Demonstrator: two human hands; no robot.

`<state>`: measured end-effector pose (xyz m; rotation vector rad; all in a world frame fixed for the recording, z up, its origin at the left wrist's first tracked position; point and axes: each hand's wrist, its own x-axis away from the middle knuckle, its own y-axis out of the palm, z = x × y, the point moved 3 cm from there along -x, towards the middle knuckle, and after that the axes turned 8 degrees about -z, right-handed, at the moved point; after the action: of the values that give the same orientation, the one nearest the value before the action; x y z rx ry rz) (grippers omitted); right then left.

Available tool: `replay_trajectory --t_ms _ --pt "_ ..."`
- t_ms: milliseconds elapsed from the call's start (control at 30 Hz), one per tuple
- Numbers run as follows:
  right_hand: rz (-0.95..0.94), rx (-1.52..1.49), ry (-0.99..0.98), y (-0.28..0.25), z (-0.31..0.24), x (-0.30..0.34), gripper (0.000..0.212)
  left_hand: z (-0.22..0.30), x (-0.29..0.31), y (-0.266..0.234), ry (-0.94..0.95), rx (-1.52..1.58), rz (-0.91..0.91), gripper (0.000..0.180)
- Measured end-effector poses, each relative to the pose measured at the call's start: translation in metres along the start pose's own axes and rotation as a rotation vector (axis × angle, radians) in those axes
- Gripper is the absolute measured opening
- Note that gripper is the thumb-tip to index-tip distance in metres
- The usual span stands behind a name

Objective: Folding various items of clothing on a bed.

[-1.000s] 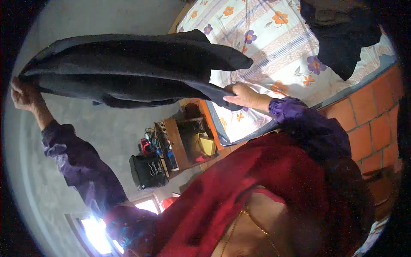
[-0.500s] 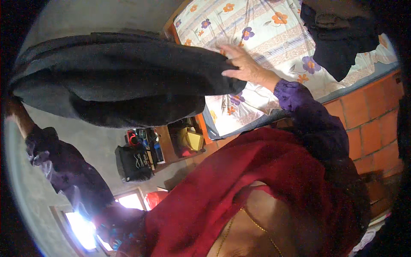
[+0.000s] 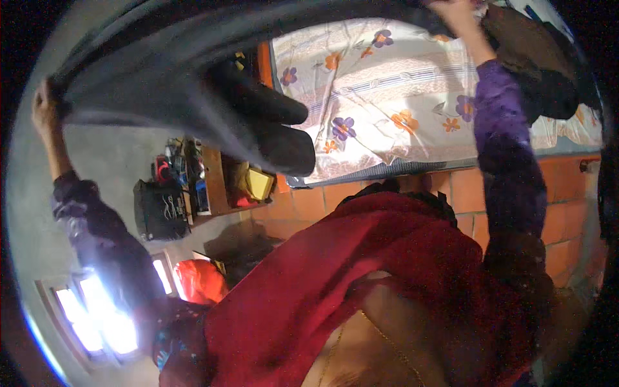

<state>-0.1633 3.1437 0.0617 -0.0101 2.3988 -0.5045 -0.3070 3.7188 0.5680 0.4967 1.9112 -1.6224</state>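
Observation:
A long dark garment (image 3: 148,90) is stretched in the air from the far left to the top right. Two tube-like parts, which could be sleeves or legs, hang from it toward the bed's near left corner. My left hand (image 3: 46,113), at the left rim, is closed on one end of the cloth. High at the upper right, my right hand (image 3: 456,18) grips the other end, its fingertips partly cut off by the picture's top. Below the cloth lies the bed (image 3: 406,97), covered with a white sheet of orange and purple flowers.
More dark clothing (image 3: 538,58) lies heaped on the bed's right side. A wooden shelf unit (image 3: 215,180) with small items stands beyond the left, a black bag (image 3: 158,209) beside it. Lower left are a red bag (image 3: 200,282) and a bright window (image 3: 97,316). Orange tiles (image 3: 342,197) cover the floor.
My right hand has moved up and to the right, from the garment's near end to the top of the view. The garment has gone from bunched to spread out, its two tubes now showing.

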Motion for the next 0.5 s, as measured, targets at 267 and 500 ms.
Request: replay_trajectory --t_ms 267,500 --pt "-0.32 0.459 0.015 -0.09 -0.043 -0.088 0.025 0.019 0.115 0.174 0.263 0.423 -0.368 0.039" --pt "-0.558 0.812 0.071 -0.029 -0.03 -0.157 0.025 -0.017 0.098 0.33 0.081 0.459 -0.558 0.034"
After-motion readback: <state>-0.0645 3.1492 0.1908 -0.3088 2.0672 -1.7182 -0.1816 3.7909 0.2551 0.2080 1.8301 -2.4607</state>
